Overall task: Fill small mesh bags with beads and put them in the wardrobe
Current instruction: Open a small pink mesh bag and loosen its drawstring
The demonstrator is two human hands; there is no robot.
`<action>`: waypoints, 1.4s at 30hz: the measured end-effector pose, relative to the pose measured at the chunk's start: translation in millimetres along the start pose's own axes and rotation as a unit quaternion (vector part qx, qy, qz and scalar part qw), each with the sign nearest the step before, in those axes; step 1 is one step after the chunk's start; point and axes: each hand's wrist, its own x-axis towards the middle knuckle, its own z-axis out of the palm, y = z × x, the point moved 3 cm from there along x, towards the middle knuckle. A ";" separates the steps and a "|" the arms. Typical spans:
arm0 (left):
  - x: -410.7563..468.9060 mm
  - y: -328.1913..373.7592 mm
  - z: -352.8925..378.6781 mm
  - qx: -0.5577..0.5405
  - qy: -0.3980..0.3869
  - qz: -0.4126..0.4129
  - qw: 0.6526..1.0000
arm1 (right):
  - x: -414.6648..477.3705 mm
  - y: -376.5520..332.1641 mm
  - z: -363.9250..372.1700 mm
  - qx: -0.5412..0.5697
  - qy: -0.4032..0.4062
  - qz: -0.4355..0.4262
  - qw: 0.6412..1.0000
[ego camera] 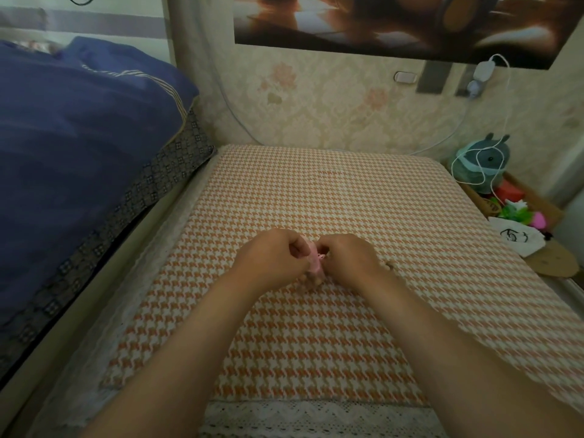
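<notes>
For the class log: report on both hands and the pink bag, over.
Both busy: left hand and right hand pinching pink bag. Bag low over checked cloth. Small brown bit beside right hand, unclear.

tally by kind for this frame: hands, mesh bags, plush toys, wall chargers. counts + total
Hands, left hand and right hand, both pinching the bag: 2
Pink mesh bag: 1
Plush toy: 1
White charger: 1
Total: 5
</notes>
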 end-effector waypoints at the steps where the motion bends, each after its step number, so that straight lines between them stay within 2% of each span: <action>1: -0.2 0.9 0.8 -0.007 0.000 0.004 1.000 | -0.8 0.0 0.1 0.003 0.001 0.003 1.000; 7: -2.8 2.8 5.6 -0.045 -0.001 0.001 0.999 | -4.3 -0.2 -3.8 0.068 0.003 0.018 0.998; 12: 0.3 -2.3 5.4 -0.031 0.001 -0.013 0.999 | -6.4 -3.9 -37.5 0.243 0.110 0.029 0.963; 15: 3.4 -2.3 5.0 -0.052 0.004 -0.011 0.999 | -13.2 -16.0 -54.1 0.292 0.121 -0.011 0.949; 17: 5.0 -2.5 4.8 -0.065 0.011 -0.010 0.998 | -20.2 -23.5 -57.5 0.286 0.094 -0.043 0.953; 20: 5.3 -3.0 3.6 -0.092 0.029 -0.027 0.995 | -28.8 -28.1 -55.5 0.220 0.064 -0.072 0.971; 23: 3.9 -3.4 3.9 -0.123 0.033 -0.047 0.991 | -32.0 -27.2 -54.1 0.177 0.048 -0.076 0.980; 30: 1.9 -1.9 4.5 -0.103 0.028 -0.039 0.993 | -31.3 -22.9 -55.8 0.112 0.017 -0.086 0.990; 37: 4.9 6.4 4.7 -0.038 0.007 -0.014 0.999 | -34.4 -10.7 -59.4 0.130 -0.019 -0.085 0.988; 42: 7.6 19.9 13.3 -0.065 0.019 -0.024 0.997 | -33.5 14.7 -66.7 0.188 0.036 -0.040 0.981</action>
